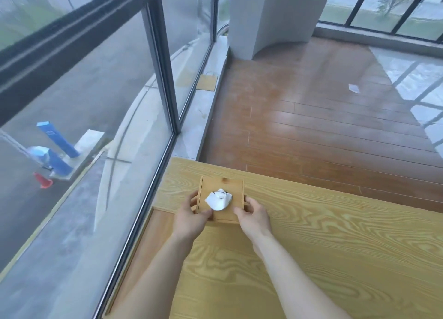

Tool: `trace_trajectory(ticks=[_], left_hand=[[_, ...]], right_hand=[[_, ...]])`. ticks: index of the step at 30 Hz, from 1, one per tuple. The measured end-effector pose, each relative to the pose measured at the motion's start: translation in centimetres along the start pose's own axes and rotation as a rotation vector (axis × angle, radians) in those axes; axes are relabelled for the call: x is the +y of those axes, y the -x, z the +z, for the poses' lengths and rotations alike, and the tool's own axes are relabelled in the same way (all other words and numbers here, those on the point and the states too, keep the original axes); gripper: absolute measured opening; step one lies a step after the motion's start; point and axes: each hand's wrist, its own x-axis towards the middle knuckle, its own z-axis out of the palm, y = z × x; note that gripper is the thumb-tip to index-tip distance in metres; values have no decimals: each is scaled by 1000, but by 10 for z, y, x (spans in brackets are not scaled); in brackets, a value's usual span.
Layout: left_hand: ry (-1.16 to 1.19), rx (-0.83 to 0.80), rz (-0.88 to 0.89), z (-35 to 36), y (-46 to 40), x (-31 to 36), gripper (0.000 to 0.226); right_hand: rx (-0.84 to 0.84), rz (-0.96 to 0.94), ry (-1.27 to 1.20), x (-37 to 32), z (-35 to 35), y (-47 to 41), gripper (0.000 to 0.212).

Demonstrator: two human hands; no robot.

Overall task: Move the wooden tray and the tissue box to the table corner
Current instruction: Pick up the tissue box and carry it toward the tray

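A light pine-grain table (323, 246) fills the lower part of the view, its far left corner set against a floor-to-ceiling glass wall (96, 102) with dark frames. Beyond the table's far edge lies a reddish-brown plank floor (323, 126) with a small white scrap of paper (354, 88) on it, and a white column (271, 14) rises near the windows.

Near that far left corner sits the wooden tissue box (221, 198), a square, pale-wood box with a knot in its lid, close to both the far edge and the window-side edge of the table. A crumpled white tissue (218, 199) pokes up through the opening in the middle of its top. Whether a separate wooden tray lies beneath or beside the box cannot be told from this view.

Two bare forearms reach in from the bottom. The left hand (190, 216) grips the box's left side, thumb on the near top edge and fingers curled round the wall. The right hand (254, 214) clasps the right side likewise, thumb on the near corner and fingers wrapped round the side.

Outside the glass, a red traffic cone (43, 180) stands on the pavement.
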Motion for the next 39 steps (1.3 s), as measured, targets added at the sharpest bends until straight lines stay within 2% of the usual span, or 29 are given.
trace_trajectory(ticks=[8,15,19,24,30,34,39], left_hand=[[-3,48,9,-78,-55,4,58],[71,58,3,-102,-86,-7,51],[65,42,-19,-109,-102,-15,54],[22,51,-19,-111,-117,-27,59],[-39,44,39,-110,-135,-28,57],[-60,28,60,-110,-147,-22,57],[-111,17,86,-108,-163,-13,56]], right_hand=[[-48,-41,55,-32,87,-21,48],[2,-37,39,-32,131,-38,44],[-11,11,41,-29,144,-47,45],[11,57,75,-24,151,-60,31],[29,78,63,-27,157,-76,35],[70,98,23,-28,159,-87,14],[91,111,-26,-30,163,-99,22]])
